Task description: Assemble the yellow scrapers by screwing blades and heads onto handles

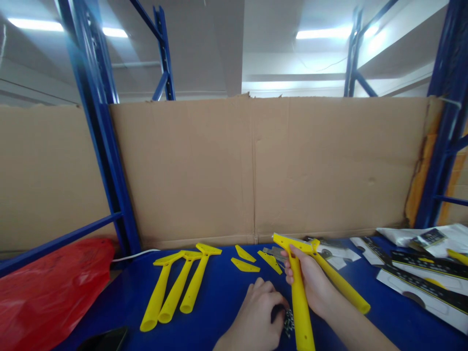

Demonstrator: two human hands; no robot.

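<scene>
My right hand [312, 278] is wrapped round the neck of a yellow scraper [302, 307], its wide head up and its hollow-looking handle toward me. My left hand [258, 314] is curled over a small pile of screws [288, 322], thumb and fingers drawn together; whatever lies between the fingertips is hidden. Behind my right wrist rests a second yellow scraper [341, 282]. Flat yellow blade covers lie ahead of my hands, one cover [245, 265] at the front and another cover [270, 262] beside grey metal pieces [274, 252].
Three yellow scraper handles [188, 282] lie side by side on the blue table [215, 302]. Printed packages [420, 287] are spread at the right. A red plastic bag [54, 292] and a dark phone-like object [104, 340] sit at left. Cardboard [197, 170] walls the back between blue posts.
</scene>
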